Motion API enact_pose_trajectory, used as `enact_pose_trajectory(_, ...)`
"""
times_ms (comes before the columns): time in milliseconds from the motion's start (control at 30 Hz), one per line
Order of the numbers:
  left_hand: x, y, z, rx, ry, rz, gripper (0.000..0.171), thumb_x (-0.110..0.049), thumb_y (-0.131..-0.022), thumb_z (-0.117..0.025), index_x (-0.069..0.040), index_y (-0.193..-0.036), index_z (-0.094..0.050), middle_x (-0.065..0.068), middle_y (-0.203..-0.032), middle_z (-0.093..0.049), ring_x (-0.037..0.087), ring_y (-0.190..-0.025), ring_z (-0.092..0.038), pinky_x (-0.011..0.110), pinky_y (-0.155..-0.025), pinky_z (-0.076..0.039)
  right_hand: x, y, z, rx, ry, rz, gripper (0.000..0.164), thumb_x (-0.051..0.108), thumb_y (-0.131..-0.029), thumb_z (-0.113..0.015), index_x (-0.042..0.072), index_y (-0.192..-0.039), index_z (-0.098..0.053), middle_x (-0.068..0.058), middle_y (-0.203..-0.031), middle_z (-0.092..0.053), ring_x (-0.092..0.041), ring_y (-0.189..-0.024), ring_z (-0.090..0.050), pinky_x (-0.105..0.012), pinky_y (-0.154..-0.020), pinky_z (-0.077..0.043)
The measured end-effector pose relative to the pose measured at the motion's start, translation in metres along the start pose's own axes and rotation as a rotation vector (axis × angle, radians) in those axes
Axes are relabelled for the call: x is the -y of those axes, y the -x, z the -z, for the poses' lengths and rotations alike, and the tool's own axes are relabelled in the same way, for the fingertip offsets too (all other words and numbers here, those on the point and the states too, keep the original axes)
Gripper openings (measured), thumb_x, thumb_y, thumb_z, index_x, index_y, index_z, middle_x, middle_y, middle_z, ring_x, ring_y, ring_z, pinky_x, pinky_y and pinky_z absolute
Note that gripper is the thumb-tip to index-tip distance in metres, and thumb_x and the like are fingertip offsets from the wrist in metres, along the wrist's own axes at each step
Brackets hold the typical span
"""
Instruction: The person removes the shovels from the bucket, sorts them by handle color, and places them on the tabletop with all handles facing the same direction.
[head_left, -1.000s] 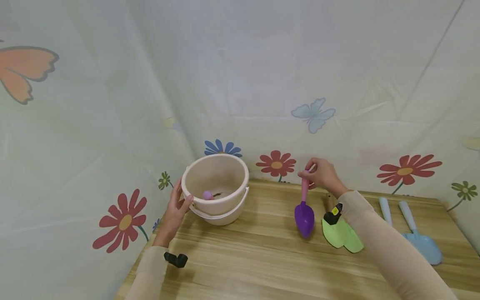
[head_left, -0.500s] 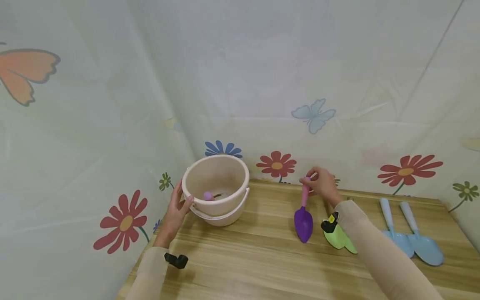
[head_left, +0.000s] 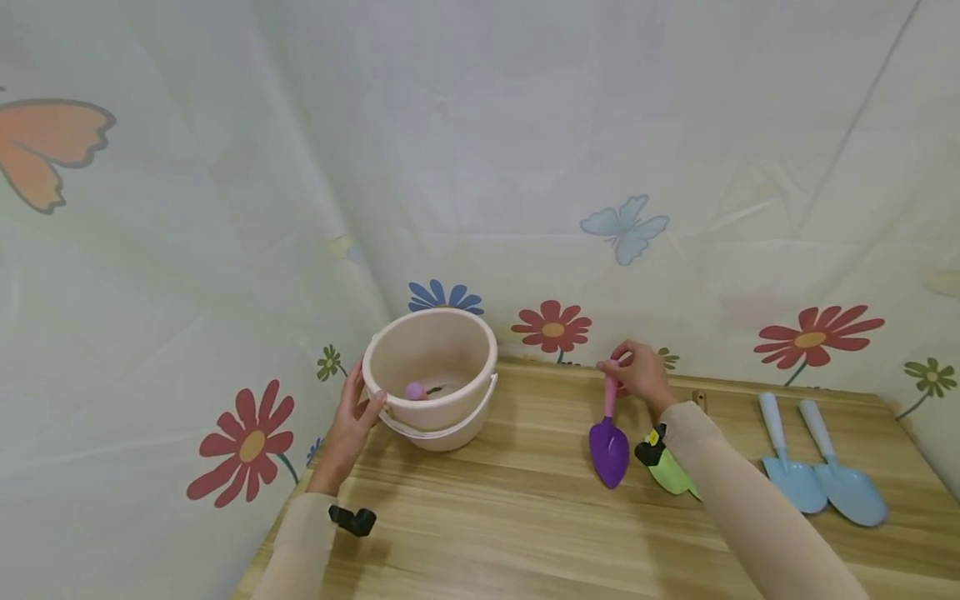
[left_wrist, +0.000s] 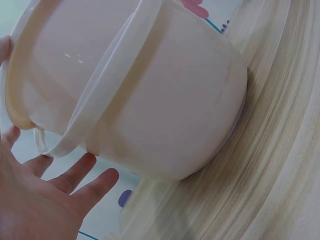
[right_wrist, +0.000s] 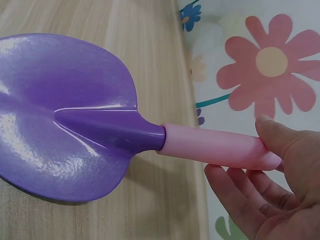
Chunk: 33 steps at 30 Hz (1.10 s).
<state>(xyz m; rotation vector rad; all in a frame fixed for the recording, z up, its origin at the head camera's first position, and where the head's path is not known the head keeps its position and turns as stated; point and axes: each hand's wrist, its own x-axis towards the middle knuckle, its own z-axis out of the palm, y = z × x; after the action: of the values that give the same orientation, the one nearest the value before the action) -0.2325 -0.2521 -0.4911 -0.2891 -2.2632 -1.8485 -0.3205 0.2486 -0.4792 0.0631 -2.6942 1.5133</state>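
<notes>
In the head view a cream bucket [head_left: 420, 414] with a white carrying handle [head_left: 450, 429] stands at the back left of the wooden table. My left hand [head_left: 350, 425] holds its near left side, thumb at the rim; the left wrist view shows the fingers [left_wrist: 75, 172] spread against the outside. A small pinkish round-ended thing [head_left: 416, 391] lies inside the bucket. My right hand [head_left: 641, 372] grips the pink handle end of a trowel [head_left: 609, 450] with a purple blade, thumb above and fingers below. The blade points toward me; whether its tip touches the table cannot be told.
Right of the trowel a green blade [head_left: 672, 477] lies partly under my right forearm, with a brown handle end [head_left: 700, 398] behind it. Two light-blue shovels [head_left: 797, 485] lie side by side at the right. A flower-printed sheet [head_left: 480, 167] hangs behind and left of the table.
My right hand has come slightly down and nearer with the trowel. The right forearm has shifted left, uncovering the left blue shovel and covering more green. The left hand and bucket stay put.
</notes>
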Motion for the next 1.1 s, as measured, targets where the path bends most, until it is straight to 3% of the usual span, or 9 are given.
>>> enact_pose_trajectory(167, 0.000, -0.001, 0.001, -0.001, -0.004, 0.010, 0.071, -0.023, -0.108, -0.054, -0.039, -0.164, -0.015, 0.004, -0.172, -0.013, 0.047, -0.142, -0.040, 0.062, -0.107, -0.043, -0.005, -0.005, -0.008, -0.021, 0.097, 0.005, 0.034, 0.024, -0.092, -0.080, -0.002, -0.107, -0.062, -0.020, -0.095, -0.065, -0.033, -0.070, -0.071, -0.040, -0.059, -0.061)
enact_pose_trajectory(400, 0.002, -0.002, 0.001, 0.000, 0.009, -0.001, 0.070, -0.026, -0.107, -0.055, -0.040, -0.164, -0.016, 0.002, -0.171, -0.014, 0.048, -0.143, -0.039, 0.064, -0.106, -0.042, -0.014, -0.009, -0.015, 0.004, 0.045, 0.009, 0.032, 0.020, -0.093, -0.078, -0.002, -0.109, -0.061, -0.021, -0.095, -0.065, -0.028, -0.064, -0.070, -0.039, -0.057, -0.061)
enact_pose_trajectory(600, 0.003, -0.001, 0.002, 0.001, 0.016, -0.007, 0.070, -0.027, -0.108, -0.055, -0.040, -0.164, -0.016, 0.001, -0.171, -0.014, 0.048, -0.143, -0.038, 0.064, -0.106, -0.042, -0.019, -0.011, -0.019, 0.016, 0.138, 0.019, 0.031, 0.024, -0.094, -0.076, 0.000, -0.111, -0.063, -0.024, -0.102, -0.070, -0.023, -0.068, -0.069, -0.029, -0.059, -0.054)
enact_pose_trajectory(933, 0.002, -0.001, 0.002, 0.003, 0.015, 0.003, 0.069, -0.028, -0.108, -0.054, -0.040, -0.164, -0.015, 0.001, -0.172, -0.013, 0.048, -0.144, -0.037, 0.064, -0.107, -0.041, -0.020, -0.006, -0.024, 0.063, 0.068, -0.067, 0.028, 0.017, -0.098, -0.071, -0.001, -0.117, -0.060, -0.021, -0.099, -0.069, -0.027, -0.064, -0.071, -0.038, -0.059, -0.061)
enact_pose_trajectory(1100, 0.002, -0.001, 0.002, 0.002, 0.015, 0.007, 0.069, -0.025, -0.108, -0.054, -0.041, -0.164, -0.016, 0.001, -0.171, -0.013, 0.048, -0.145, -0.036, 0.064, -0.107, -0.041, -0.020, -0.004, -0.024, 0.061, 0.043, -0.058, 0.027, 0.015, -0.099, -0.070, -0.002, -0.117, -0.061, -0.022, -0.100, -0.068, -0.029, -0.063, -0.071, -0.040, -0.059, -0.061)
